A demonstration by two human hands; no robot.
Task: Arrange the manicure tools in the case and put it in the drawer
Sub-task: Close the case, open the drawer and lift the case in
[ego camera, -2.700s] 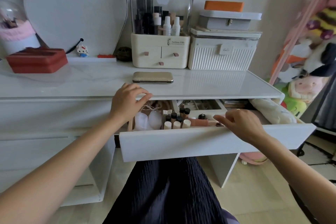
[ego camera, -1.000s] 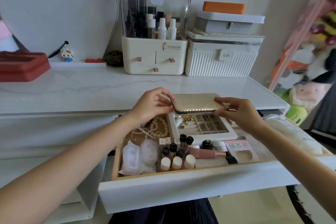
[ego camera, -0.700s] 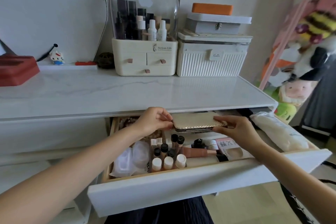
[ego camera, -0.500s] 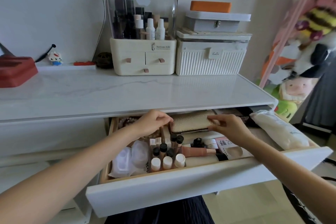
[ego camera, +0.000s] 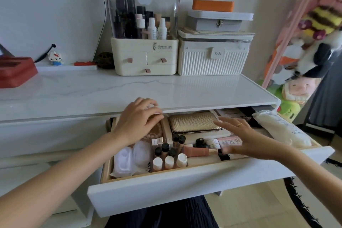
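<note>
The closed gold textured manicure case lies flat inside the open white drawer, on a white tray near the back. My left hand hovers just left of the case, fingers apart, holding nothing, over a bead necklace. To the case's right and front, my right hand is spread open and slightly blurred, off the case. A ring shows on one finger.
The drawer also holds small bottles, white pads, a pink tube and a white pouch. On the desktop stand a cosmetics organizer, a ribbed white box and a red box. Plush toys hang at right.
Both hands carried the gold case from the desktop into the drawer, set it on the tray and let go. Both hands now draw away from it.
</note>
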